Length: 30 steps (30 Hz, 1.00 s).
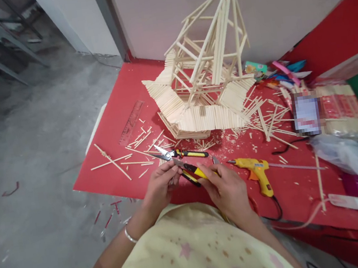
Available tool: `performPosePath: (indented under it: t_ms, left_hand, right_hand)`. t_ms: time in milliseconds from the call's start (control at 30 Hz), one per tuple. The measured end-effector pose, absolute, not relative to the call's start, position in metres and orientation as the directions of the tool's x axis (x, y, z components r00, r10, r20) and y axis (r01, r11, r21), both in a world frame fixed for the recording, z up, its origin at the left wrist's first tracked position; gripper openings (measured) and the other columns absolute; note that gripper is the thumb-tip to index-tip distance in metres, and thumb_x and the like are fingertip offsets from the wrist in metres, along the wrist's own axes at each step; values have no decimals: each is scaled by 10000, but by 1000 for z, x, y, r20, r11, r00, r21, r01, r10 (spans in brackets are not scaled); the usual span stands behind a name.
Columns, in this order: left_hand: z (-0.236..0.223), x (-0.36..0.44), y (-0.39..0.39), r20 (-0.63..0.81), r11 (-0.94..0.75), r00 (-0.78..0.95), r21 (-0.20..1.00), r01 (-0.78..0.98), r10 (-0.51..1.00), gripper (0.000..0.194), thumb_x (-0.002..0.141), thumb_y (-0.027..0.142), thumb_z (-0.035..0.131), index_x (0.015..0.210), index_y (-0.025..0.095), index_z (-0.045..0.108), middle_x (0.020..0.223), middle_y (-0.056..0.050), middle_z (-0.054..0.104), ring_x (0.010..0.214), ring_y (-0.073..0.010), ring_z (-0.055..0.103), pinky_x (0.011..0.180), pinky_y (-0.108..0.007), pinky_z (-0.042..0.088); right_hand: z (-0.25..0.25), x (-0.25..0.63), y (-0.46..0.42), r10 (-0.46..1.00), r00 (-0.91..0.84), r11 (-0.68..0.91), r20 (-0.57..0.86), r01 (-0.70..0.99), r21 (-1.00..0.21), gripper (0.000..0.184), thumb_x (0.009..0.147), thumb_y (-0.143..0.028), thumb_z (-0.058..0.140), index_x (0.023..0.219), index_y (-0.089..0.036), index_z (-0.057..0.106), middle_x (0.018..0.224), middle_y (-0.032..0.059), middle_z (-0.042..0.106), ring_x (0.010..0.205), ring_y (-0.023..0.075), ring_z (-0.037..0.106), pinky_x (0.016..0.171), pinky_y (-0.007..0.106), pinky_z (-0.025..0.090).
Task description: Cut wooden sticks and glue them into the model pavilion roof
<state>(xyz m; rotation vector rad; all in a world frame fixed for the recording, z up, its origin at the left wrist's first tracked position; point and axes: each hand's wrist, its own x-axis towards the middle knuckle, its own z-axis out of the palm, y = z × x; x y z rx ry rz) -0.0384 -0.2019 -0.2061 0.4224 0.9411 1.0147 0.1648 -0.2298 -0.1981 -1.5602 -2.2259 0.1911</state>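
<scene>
Red table (pixel 105 179): stick structure (pixel 193 119) far middle; ruler (pixel 132 122) and loose sticks (pixel 113 162) left; scissors (pixel 170 154) near middle; yellow glue gun (pixel 253 165), packed sticks (pixel 344 104), plastic bag (pixel 347 159) right; power strip (pixel 355 202) near right.

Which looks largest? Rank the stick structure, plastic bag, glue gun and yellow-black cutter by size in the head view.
Stick structure
Plastic bag
Glue gun
Yellow-black cutter, judged by its visible part; the right hand covers some

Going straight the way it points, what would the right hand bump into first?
Probably the left hand, close ahead of the knife that the right hand holds; depth is hard to judge.
</scene>
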Motion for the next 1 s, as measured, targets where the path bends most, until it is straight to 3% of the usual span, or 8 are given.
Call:
performPosePath:
  t_ms: [400,767,1000]
  left_hand:
    - [-198,-37,-207,-434,467,190,728,-502,881,206,780,299,728,846,125,640,547,60,400,440,-26,235,430,-187,158]
    - [-205,-30,-213,-464,446,86,759,-475,882,214,777,330,758,809,149,650,520,69,376,429,-23,280,430,-176,229]
    - [-196,-28,-211,-475,455,73,772,-443,877,279,755,372,767,764,138,616,516,72,369,422,-20,252,405,-174,181]
  right_hand:
    - [-203,164,-237,910,-315,399,270,843,-362,406,943,-286,553,1349,-290,555,1036,67,659,916,194,568,804,334,403]
    - [-203,164,-243,903,-283,374,324,889,-265,415,918,-330,589,1332,-345,564,1035,50,662,883,195,559,769,339,353]
    - [-202,163,-243,891,-288,371,351,907,-197,407,900,-358,611,1306,-363,581,1043,42,666,871,199,548,752,350,326]
